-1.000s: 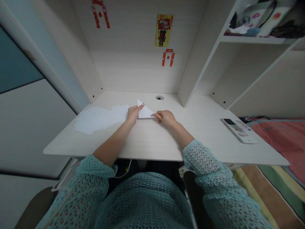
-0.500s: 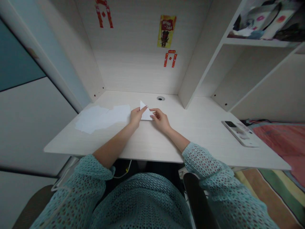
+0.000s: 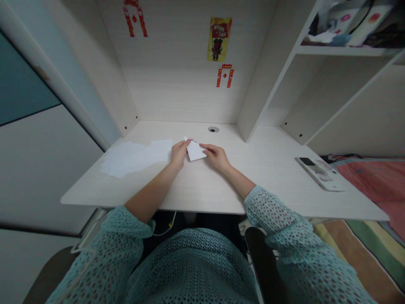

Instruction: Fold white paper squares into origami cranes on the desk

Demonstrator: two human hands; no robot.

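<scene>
A small folded piece of white paper (image 3: 196, 152) is held just above the desk, between both hands. My left hand (image 3: 179, 153) pinches its upper left corner, the thumb lying on top. On the right edge, my right hand (image 3: 217, 157) grips it between thumb and fingers. The paper looks tilted, with a straight lower edge facing me. Fingers behind the paper are partly hidden. Left of my left hand, several white paper sheets (image 3: 133, 158) lie spread and overlapping on the desk.
The white desk (image 3: 202, 192) has a round cable hole (image 3: 213, 129) near its back panel. A phone (image 3: 319, 174) lies at the right. An upright divider (image 3: 264, 84) and a loaded shelf (image 3: 344, 50) stand at the right. Striped bedding (image 3: 363, 245) is beyond the desk's right end.
The folded paper has turned in my hands, its pointed top tipping over and its lower edge now slanting. My right hand has closed onto the paper's right edge.
</scene>
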